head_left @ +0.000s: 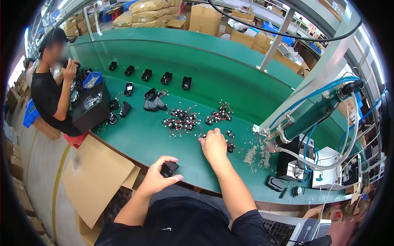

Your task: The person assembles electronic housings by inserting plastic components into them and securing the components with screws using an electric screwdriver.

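Observation:
My left hand (158, 176) holds a small black plastic housing (168, 168) at the near edge of the green workbench (156, 139). My right hand (214, 143) reaches forward and rests on the bench with its fingers closed on a small wired part beside a cluster of them (230, 141). A larger tangle of small wired parts with red and black leads (180, 120) lies just beyond, and another tangle (219, 114) sits farther back.
Black housings (146, 75) lie in a row across the bench's far side. A person in a black shirt (49, 94) stands at the left by a black box (90, 107). A hanging green power screwdriver (316, 112) and loose screws (254, 153) are at right. Cardboard sheets (94, 180) lie below.

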`<state>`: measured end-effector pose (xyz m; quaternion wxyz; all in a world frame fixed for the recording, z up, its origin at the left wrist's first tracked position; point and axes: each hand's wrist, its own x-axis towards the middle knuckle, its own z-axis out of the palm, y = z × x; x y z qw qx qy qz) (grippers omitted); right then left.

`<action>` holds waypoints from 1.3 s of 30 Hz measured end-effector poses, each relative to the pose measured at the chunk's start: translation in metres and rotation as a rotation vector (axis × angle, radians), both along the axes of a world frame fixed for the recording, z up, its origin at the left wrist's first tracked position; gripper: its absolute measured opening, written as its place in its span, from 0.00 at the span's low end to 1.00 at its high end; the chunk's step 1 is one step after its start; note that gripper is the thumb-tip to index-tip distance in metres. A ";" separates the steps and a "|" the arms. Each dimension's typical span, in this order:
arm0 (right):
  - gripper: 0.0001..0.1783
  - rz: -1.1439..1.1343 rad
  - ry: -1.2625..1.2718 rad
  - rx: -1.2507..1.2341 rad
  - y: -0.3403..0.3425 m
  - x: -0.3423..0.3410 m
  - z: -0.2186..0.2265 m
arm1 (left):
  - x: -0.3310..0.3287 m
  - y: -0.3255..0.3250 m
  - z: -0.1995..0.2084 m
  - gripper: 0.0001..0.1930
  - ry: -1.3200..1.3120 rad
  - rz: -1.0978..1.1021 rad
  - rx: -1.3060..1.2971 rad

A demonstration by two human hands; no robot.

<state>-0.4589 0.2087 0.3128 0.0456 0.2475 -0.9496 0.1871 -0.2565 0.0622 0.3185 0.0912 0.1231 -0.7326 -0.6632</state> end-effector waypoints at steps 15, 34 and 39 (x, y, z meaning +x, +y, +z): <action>0.12 0.298 0.499 -0.502 0.021 -0.015 0.006 | -0.001 0.005 -0.002 0.28 -0.024 -0.018 -0.104; 0.26 0.215 -0.236 -0.470 0.108 0.082 0.003 | -0.018 0.013 -0.009 0.48 0.082 -0.146 0.881; 0.18 0.099 -0.290 -0.431 0.102 0.079 -0.001 | -0.012 0.012 -0.018 0.48 0.070 -0.178 0.557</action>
